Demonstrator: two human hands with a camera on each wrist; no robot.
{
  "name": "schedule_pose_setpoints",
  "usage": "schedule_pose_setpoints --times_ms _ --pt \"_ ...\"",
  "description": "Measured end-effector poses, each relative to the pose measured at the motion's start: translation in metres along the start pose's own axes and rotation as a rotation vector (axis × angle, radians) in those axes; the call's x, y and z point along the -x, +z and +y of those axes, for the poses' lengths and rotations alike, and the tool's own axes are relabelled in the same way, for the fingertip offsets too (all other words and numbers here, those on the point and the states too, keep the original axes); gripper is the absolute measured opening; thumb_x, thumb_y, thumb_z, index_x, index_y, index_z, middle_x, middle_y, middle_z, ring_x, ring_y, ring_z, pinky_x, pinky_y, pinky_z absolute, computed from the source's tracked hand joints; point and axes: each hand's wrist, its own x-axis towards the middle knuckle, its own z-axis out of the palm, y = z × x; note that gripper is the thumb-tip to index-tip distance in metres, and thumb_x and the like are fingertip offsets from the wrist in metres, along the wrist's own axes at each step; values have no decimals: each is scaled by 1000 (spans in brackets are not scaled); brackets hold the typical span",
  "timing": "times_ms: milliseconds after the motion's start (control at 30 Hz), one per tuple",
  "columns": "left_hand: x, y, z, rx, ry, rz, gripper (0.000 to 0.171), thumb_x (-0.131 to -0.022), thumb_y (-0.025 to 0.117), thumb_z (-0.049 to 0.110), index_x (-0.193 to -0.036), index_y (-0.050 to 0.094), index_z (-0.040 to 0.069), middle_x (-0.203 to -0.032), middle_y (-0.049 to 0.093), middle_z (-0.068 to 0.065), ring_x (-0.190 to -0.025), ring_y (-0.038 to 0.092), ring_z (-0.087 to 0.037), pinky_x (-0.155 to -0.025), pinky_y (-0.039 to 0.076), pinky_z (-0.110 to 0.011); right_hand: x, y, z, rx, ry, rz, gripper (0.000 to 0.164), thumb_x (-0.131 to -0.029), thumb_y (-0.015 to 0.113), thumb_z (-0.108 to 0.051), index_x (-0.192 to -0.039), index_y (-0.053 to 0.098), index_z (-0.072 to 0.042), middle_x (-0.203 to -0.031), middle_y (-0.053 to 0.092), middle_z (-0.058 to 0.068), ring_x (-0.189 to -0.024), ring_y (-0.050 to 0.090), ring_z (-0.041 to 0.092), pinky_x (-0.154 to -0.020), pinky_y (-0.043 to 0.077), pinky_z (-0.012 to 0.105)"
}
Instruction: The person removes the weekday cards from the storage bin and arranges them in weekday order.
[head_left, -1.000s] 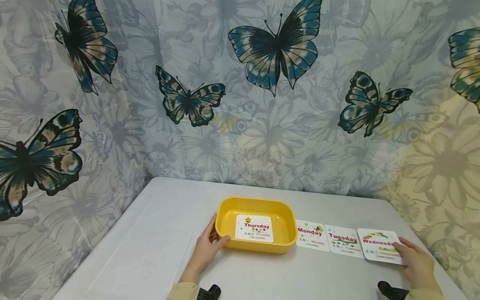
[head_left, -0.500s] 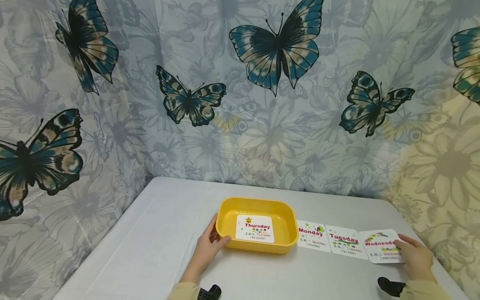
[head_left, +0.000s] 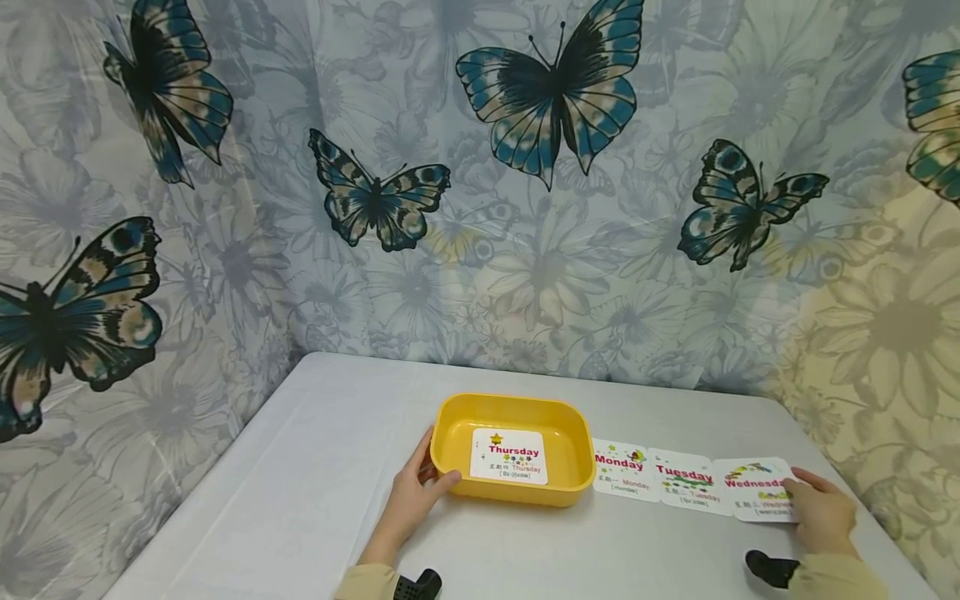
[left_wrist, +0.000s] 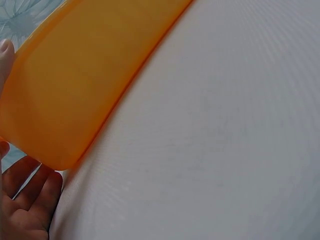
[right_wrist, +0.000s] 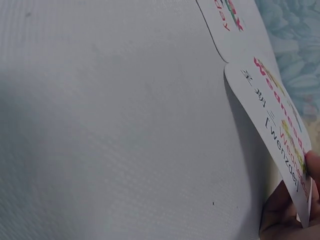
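Left hand (head_left: 415, 493): holds left end of yellow tray (head_left: 567, 437), thumb at rim | right hand (head_left: 825, 510): pinches Wednesday card (head_left: 756, 493) by right edge, that end lifted off table (head_left: 600, 550) | Tuesday card (head_left: 686, 482), Monday card (head_left: 625, 472) leftward, toward tray | Thursday card (head_left: 509, 457) inside tray

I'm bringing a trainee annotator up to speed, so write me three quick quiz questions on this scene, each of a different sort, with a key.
1. Multiple choice: which day is printed on the card inside the yellow tray?
a) Friday
b) Thursday
c) Sunday

2. True or false: the left hand holds the yellow tray while the right hand holds the Wednesday card.

3. Fill in: the Tuesday card lies between the Wednesday card and the ____ card.

Key:
1. b, the Thursday card
2. True
3. Monday; the Monday card is next to the tray
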Motion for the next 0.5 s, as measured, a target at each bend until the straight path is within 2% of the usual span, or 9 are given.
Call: schedule_pose_setpoints --times_ms 100,200,267,333,400,500 --pt "0 0 -1 0 -3 3 83 -82 71 30 -147 24 8 -135 44 -20 -118 46 -34 -98 39 -46 -1 3 0 27 -6 22 33 -84 57 -2 -66 55 -30 -59 47 -17 -53 48 -1 -42 45 21" --pt "1 0 -1 0 -5 1 83 -82 71 31 -147 24 8 -134 44 -21 -118 46 -34 -98 39 -46 0 5 -1 92 -15 39 16 -86 55 -3 -90 64 -16 -61 45 -17 -54 46 -1 -41 43 20" --pt "1 1 -1 0 -5 -1 83 -82 71 31 -147 24 8 -134 45 -21 -118 46 -34 -98 39 -45 2 6 -2 144 -20 42 26 -87 54 -4 -112 62 -4 -65 46 -13 -54 44 -1 -41 42 21" --pt "1 1 -1 -2 -6 -3 82 -82 70 31 -147 25 8 -134 45 -20 -117 46 -33 -98 40 -45 3 6 -2 203 -37 44 44 -88 54 -6 -129 47 8 -66 46 -13 -54 43 -1 -41 42 21" --pt "0 2 -3 0 -4 -5 83 -82 71 31 -147 24 8 -134 45 -20 -117 47 -34 -98 40 -45 4 4 -2 264 -54 44 48 -88 54 -8 -131 43 10 -65 45 -14 -54 42 -1 -42 41 21" --pt "-4 3 -12 1 0 -1 83 -82 71 29 -147 24 8 -134 45 -20 -117 46 -34 -98 40 -45 5 1 -2 305 -64 36 46 -87 55 -9 -128 47 11 -60 42 -20 -53 42 -1 -43 39 21"
